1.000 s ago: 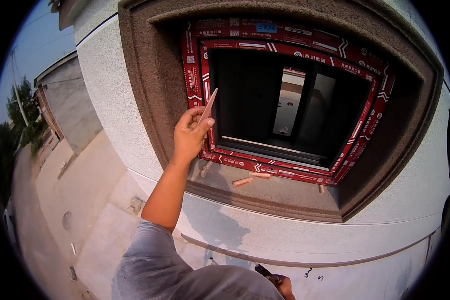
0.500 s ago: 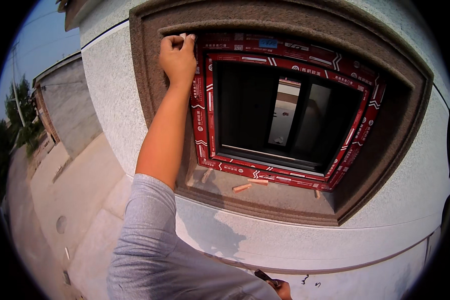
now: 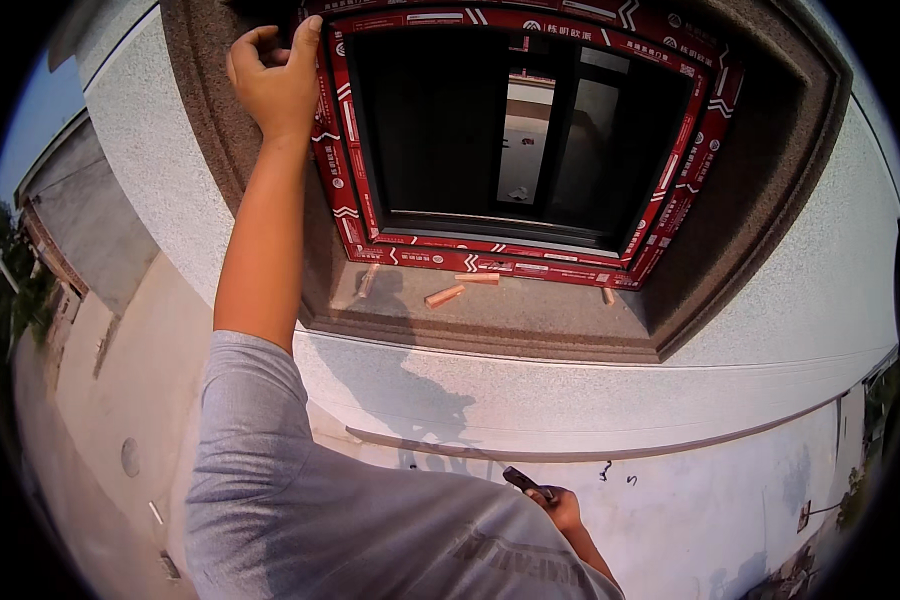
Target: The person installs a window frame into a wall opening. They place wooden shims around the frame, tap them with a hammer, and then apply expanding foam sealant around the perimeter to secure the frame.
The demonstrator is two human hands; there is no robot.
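Observation:
My left hand (image 3: 282, 85) is raised at the upper left corner of the window frame (image 3: 335, 185), which is wrapped in red printed film. Its thumb and curled fingers stand apart, with nothing visible between them. Low in front of my body, my right hand (image 3: 562, 508) is closed around a dark, blocky tool (image 3: 526, 484); most of it is hidden by the hand and my shirt, so its kind is unclear. Several small wooden wedges (image 3: 445, 296) lie on the sill (image 3: 530, 315) below the frame.
Brown textured trim (image 3: 210, 120) surrounds the recessed window. Dark glass panes (image 3: 425, 130) fill the frame, with a bright gap between them. White rough wall (image 3: 570, 400) runs below, with a ledge (image 3: 530, 455). A paved yard (image 3: 120, 400) and a grey building (image 3: 90, 210) lie to the left.
The view has tilted down, so the window sits higher and more of my right arm shows. A pale piece at my left fingertips is no longer visible, and the fingers are more spread.

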